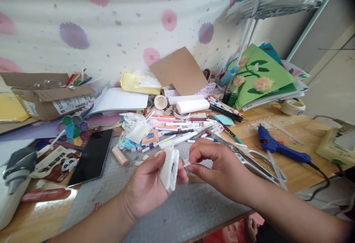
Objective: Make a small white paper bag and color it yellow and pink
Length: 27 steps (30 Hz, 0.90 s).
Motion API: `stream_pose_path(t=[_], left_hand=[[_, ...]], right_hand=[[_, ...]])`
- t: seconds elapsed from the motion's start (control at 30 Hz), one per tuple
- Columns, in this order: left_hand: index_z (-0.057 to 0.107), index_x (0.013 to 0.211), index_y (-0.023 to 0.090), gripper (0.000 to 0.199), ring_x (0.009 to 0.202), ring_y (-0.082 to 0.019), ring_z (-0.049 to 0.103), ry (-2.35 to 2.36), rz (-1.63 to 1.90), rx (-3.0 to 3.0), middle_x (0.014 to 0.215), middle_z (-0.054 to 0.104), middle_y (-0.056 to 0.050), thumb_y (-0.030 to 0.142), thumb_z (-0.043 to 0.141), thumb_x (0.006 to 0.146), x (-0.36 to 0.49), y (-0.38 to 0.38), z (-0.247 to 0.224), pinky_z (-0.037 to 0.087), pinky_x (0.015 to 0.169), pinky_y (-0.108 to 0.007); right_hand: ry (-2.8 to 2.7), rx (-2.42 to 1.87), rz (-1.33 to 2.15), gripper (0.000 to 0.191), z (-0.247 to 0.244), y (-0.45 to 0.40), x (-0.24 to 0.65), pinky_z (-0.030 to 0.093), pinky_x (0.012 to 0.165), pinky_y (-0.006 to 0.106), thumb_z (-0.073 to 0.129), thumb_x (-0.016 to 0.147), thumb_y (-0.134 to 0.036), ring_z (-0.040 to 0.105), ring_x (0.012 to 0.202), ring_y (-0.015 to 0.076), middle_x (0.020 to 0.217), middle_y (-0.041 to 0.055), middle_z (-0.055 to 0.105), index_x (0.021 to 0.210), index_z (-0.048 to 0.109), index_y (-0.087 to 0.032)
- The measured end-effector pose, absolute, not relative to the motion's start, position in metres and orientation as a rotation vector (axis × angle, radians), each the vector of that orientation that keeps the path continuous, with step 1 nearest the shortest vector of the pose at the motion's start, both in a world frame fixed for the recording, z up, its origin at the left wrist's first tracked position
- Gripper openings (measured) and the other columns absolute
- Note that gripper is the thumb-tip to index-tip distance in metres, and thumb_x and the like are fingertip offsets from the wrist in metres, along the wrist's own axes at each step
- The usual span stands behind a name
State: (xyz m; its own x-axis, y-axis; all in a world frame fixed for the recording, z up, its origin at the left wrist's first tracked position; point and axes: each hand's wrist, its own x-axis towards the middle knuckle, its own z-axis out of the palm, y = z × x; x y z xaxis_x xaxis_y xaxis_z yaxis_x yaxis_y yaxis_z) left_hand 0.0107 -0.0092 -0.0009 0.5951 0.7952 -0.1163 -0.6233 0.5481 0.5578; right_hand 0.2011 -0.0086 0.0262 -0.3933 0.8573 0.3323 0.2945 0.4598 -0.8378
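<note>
My left hand [145, 189] holds a small white folded piece [168, 169] upright between thumb and fingers. It looks soft and thick, like felt or foam, with dark specks along its inner edge. Just to its right, my right hand [215, 167] pinches a tiny whitish scrap [186, 164] between thumb and forefinger, close to the left fingertips. What exactly this scrap is, I cannot make out. Both hands are above a grey cutting mat [119, 209]. Behind them lies a heap of pens and markers [177, 137].
Scissors [253, 167] and a blue glue gun [280, 147] with its cord lie to the right. On the left are a black phone [93, 156], a cardboard box [52, 100] and a skewer-like red stick [44, 195]. Green painted cards [260, 78] lean at the back right.
</note>
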Motion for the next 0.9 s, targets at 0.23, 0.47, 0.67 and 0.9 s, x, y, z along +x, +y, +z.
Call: stream_pose_path(t=[0.23, 0.47, 0.67, 0.9], left_hand=[[0.07, 0.084, 0.013, 0.016, 0.067, -0.015, 0.064, 0.378, 0.924, 0.538, 0.075, 0.069, -0.003, 0.026, 0.074, 0.076, 0.016, -0.01, -0.001, 0.053, 0.063, -0.025], [0.067, 0.094, 0.015, 0.017, 0.082, -0.018, 0.067, 0.397, 0.953, 0.551, 0.091, 0.071, -0.007, 0.026, 0.07, 0.08, 0.017, -0.008, -0.009, 0.053, 0.076, -0.03], [0.065, 0.094, 0.016, 0.017, 0.082, -0.019, 0.065, 0.388, 0.967, 0.591, 0.087, 0.069, -0.005, 0.027, 0.068, 0.082, 0.017, -0.007, -0.012, 0.052, 0.075, -0.032], [0.065, 0.098, 0.015, 0.025, 0.081, -0.018, 0.063, 0.419, 0.981, 0.582, 0.092, 0.068, -0.007, 0.028, 0.072, 0.079, 0.019, -0.008, -0.011, 0.052, 0.073, -0.032]], right_hand=[[-1.288, -0.641, 1.658, 0.008, 0.032, -0.014, 0.206, 0.044, 0.066, 0.025, 0.068, 0.081, -0.022, 0.057, 0.069, 0.0113, 0.073, -0.0015, 0.061, 0.077, 0.061, -0.02], [-1.045, -0.698, 1.781, 0.02, 0.031, -0.021, 0.189, 0.043, 0.063, 0.022, 0.073, 0.077, -0.029, 0.054, 0.062, 0.0093, 0.065, -0.001, 0.062, 0.074, 0.059, -0.016], [-1.016, -0.794, 1.78, 0.026, 0.031, -0.02, 0.184, 0.045, 0.061, 0.022, 0.077, 0.071, -0.033, 0.053, 0.057, 0.0085, 0.059, -0.0027, 0.059, 0.068, 0.057, -0.016], [-1.033, -0.8, 1.764, 0.027, 0.03, -0.02, 0.183, 0.044, 0.059, 0.022, 0.078, 0.069, -0.033, 0.053, 0.058, 0.0087, 0.062, -0.0026, 0.06, 0.069, 0.057, -0.016]])
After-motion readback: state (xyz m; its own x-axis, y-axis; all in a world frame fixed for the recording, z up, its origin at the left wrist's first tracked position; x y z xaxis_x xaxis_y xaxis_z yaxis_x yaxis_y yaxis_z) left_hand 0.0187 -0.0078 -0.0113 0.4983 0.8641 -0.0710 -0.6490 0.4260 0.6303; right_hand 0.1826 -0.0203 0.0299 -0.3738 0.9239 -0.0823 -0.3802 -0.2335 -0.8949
